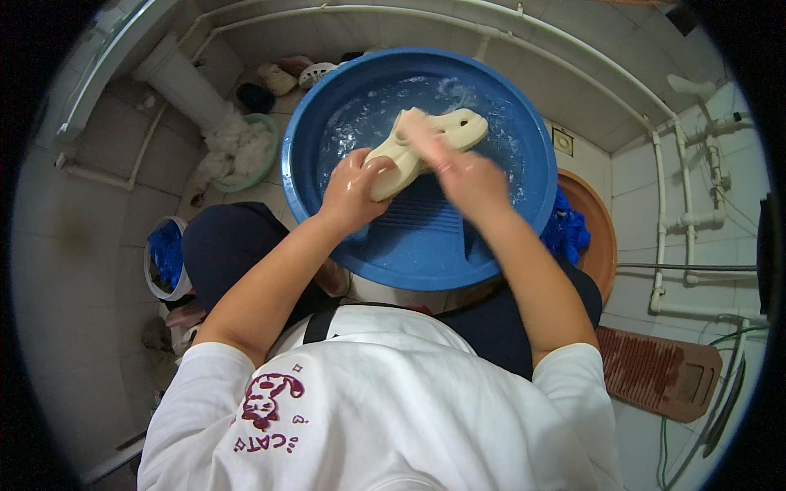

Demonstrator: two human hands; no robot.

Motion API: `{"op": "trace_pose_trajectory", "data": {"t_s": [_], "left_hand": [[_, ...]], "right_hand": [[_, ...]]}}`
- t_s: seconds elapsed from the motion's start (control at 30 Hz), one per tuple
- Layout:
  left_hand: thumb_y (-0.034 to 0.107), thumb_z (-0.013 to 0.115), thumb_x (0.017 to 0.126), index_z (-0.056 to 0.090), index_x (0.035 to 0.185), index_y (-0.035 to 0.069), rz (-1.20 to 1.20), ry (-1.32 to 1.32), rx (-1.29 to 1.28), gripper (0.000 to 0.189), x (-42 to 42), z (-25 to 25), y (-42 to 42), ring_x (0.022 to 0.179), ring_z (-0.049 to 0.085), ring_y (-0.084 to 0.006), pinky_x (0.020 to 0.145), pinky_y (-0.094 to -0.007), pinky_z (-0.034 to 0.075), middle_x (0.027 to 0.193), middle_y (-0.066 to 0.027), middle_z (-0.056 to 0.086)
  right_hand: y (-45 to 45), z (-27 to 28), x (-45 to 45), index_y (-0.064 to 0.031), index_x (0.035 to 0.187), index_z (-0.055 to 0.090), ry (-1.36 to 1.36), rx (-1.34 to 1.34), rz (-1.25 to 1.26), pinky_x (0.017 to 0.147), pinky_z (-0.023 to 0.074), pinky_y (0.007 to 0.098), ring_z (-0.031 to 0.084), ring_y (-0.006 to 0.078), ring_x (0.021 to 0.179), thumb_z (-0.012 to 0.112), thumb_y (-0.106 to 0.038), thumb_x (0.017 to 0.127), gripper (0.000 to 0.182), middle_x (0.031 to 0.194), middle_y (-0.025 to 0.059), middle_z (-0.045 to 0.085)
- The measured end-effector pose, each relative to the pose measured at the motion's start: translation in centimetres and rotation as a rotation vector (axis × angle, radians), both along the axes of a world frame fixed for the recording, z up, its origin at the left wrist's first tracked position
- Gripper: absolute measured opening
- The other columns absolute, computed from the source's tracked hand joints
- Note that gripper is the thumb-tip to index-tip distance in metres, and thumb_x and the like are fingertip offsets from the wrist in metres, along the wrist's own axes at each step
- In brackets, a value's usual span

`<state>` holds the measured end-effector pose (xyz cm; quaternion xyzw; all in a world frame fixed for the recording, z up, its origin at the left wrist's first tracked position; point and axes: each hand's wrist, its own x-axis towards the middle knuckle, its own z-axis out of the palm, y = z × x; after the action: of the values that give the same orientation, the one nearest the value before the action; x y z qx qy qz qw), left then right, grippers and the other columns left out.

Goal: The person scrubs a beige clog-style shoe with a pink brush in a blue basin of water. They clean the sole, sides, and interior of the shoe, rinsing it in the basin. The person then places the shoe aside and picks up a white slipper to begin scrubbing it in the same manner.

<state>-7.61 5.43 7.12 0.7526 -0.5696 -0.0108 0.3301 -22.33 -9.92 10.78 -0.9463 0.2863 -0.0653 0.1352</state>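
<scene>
A cream foam clog [398, 173] with round holes in its toe is tilted above the water in a blue plastic basin [296, 153]. Its toe points to the upper right. My left hand [356, 190], wet, grips the heel end with the thumb on the footbed. Across the middle of the clog reaches my right hand [470, 181], blurred by motion. Whether its fingers hold anything is hidden by the blur. Ridges of a built-in washboard [424, 215] show in the basin's near part, below the clog. The water [362, 116] is rippled and splashing.
More shoes [276, 80] lie behind the basin. At left are a pale green bowl [264, 126] of white fluffy material and a white bucket [181, 288]. An orange-brown basin [605, 227] and a brown washboard [651, 371] are at right. White pipes [657, 190] line the wall.
</scene>
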Motion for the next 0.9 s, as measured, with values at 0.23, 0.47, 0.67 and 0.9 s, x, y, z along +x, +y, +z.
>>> {"op": "trace_pose_trajectory", "data": {"t_s": [0.23, 0.47, 0.67, 0.9], "left_hand": [[0.005, 0.075, 0.053, 0.053, 0.108, 0.02, -0.059, -0.053, -0.002, 0.06, -0.3, 0.5, -0.2, 0.097, 0.051, -0.0368, 0.082, -0.0433, 0.044, 0.106, -0.0157, 0.052], [0.004, 0.075, 0.052, 0.053, 0.106, 0.02, -0.031, -0.081, 0.006, 0.06, -0.5, 0.3, -0.3, 0.096, 0.052, -0.0367, 0.081, -0.044, 0.044, 0.105, -0.0154, 0.053], [0.005, 0.075, 0.053, 0.053, 0.106, 0.021, -0.061, -0.158, 0.026, 0.059, -1.1, 0.4, -0.6, 0.094, 0.052, -0.0364, 0.08, -0.0435, 0.044, 0.104, -0.0151, 0.052], [0.007, 0.075, 0.054, 0.054, 0.105, 0.02, -0.039, -0.035, 0.024, 0.057, -0.5, 0.9, -0.4, 0.094, 0.052, -0.0358, 0.079, -0.0417, 0.045, 0.102, -0.0152, 0.052]], "right_hand": [[-5.9, 0.3, -1.8, -0.0161, 0.12, 0.055, 0.009, 0.125, -0.277, 0.072, 0.0493, 0.0455, 0.062, 0.0356, 0.085, 0.034, -0.038, 0.093, 0.041, 0.099, 0.0176, 0.064], [0.3, 0.1, -0.9, -0.0275, 0.126, 0.051, -0.069, 0.029, 0.057, 0.069, 0.049, 0.0441, 0.061, 0.0348, 0.08, 0.041, -0.04, 0.091, 0.038, 0.089, 0.0159, 0.064], [-3.1, 0.9, -1.6, -0.0267, 0.125, 0.051, 0.026, 0.085, -0.12, 0.07, 0.0493, 0.0441, 0.062, 0.0361, 0.083, 0.038, -0.038, 0.092, 0.037, 0.092, 0.0179, 0.064], [-3.5, 0.4, -2.2, -0.0257, 0.124, 0.052, -0.145, 0.076, -0.15, 0.071, 0.0496, 0.0432, 0.062, 0.0351, 0.084, 0.04, -0.038, 0.092, 0.037, 0.094, 0.019, 0.064]]}}
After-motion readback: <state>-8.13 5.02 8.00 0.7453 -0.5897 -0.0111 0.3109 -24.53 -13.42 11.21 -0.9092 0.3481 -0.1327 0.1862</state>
